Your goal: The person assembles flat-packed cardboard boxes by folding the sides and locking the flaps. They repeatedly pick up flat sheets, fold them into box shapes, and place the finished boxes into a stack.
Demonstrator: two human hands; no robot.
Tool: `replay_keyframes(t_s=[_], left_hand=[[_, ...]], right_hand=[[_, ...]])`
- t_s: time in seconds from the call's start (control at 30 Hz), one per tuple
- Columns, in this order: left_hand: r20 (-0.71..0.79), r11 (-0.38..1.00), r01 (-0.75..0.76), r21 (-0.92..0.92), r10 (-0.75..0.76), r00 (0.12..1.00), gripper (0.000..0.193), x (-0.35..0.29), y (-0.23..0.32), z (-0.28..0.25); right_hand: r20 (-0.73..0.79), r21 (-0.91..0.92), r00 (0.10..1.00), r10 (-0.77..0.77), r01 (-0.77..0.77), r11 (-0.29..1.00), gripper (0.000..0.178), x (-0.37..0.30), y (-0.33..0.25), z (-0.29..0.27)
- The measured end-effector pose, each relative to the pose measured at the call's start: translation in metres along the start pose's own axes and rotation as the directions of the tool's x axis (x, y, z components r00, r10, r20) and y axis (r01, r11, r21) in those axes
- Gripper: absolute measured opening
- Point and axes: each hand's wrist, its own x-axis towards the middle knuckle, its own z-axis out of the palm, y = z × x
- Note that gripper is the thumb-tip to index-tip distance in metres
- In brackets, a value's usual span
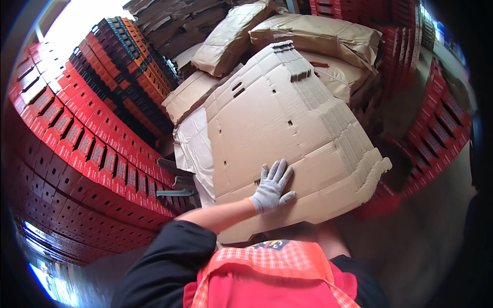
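Left hand flat on cardboard stack, right hand out of sight

Left hand (pixel 271 188), in a grey knit glove, lies open w/ fingers spread, palm pressed on the top sheet of a stack of flat die-cut cardboard blanks (pixel 287 128). It grips nothing, just rests on the face near the stack's lower edge. Left forearm comes in from lower left, over a dark sleeve (pixel 164 262). Right hand not visible; it may be under the stack's lower right side, can't tell.

Key relation: stack sits directly ahead of and above the chest, tilted, its long axis running from the near lower edge up and away toward the brown paper-wrapped bundles (pixel 318 36) behind. Only the left hand shows contact, approx at the lower middle.

Surroundings: walls of stacked red crates (pixel 77 143) to the left, more to the right (pixel 436 133). Red and checked vest (pixel 277 277) at the bottom
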Motion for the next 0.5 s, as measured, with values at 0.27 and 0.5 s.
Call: replay_keyframes(t_s=[0.27, 0.5], left_hand=[[-0.110, 0.992, -0.003, -0.129, -0.011, 0.994, 0.081, -0.020, 0.015, 0.042], [-0.118, 0.954, -0.069, -0.292, 0.035, 0.992, 0.073, -0.023, 0.003, 0.027]], right_hand=[[-0.065, -0.196, 0.965, 0.253, -0.261, 0.945, 0.035, -0.088, 0.018, -0.086], [0.308, -0.786, 0.440, 0.844, -0.382, 0.486, 0.026, -0.146, -0.134, -0.139]])
